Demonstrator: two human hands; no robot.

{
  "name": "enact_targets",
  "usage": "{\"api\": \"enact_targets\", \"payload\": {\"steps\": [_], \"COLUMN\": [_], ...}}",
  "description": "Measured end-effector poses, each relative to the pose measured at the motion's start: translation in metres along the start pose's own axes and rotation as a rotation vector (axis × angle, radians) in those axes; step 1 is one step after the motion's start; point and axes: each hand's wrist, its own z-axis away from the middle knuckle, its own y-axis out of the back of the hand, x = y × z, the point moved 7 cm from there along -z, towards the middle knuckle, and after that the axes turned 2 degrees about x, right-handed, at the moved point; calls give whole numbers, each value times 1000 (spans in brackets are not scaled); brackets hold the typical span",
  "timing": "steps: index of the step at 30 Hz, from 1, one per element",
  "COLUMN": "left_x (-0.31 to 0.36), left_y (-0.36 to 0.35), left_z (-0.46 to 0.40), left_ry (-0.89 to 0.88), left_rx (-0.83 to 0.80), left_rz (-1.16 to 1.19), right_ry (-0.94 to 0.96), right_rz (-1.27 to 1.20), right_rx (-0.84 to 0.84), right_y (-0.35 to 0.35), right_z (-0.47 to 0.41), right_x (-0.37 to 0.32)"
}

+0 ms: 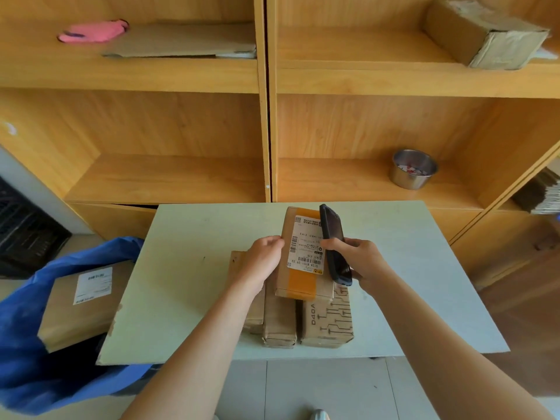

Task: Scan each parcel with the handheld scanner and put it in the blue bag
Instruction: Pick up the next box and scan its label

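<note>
The right hand has its grip clamped on the scanner, fingers curled round the dark body, which lies slanted over the right edge of the top parcel. The left hand grips that same parcel at its left edge, thumb and fingers pinching the cardboard — steadying it, by the look of it. The parcel's white label faces up, barcodes in view just beside the scanner, so the step in hand is most likely the scan of this one (whether it has read yet, the picture does not show).

The parcel rests on a small pile of other boxes near the front of the pale worktop. At least three boxes show beneath it, one printed with a circuit pattern; none of these is in the bag, so they remain to be scanned and bagged.

To the left, below the worktop's edge, the blue bag stands open, and one labelled parcel already lies in it, tilted against the side. So one parcel looks done, one is under the scanner, and several are left — the task seems less than half through.

Behind stand wooden shelves with a steel pot, a taped box, flat cardboard and something pink.
</note>
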Motion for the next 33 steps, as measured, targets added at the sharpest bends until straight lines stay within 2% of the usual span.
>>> {"api": "enact_targets", "payload": {"steps": [6, 12, 16, 23, 33], "left_x": [-48, -131, -180, -253, -343], "left_y": [137, 296, 375, 443, 464], "left_z": [8, 23, 39, 38, -8], "left_ry": [-1, 95, 165, 299, 532], "left_rx": [126, 307, 450, 559, 572], "left_rz": [61, 102, 196, 248, 383], "right_ry": [21, 26, 37, 3, -141], "right_rz": [41, 122, 172, 321, 497], "right_rx": [-73, -260, -381, -501, -596], "right_y": [-148, -339, -435, -535, -623], "right_z": [10, 39, 61, 63, 8], "right_x": [-25, -34, -34, -21, 41]}}
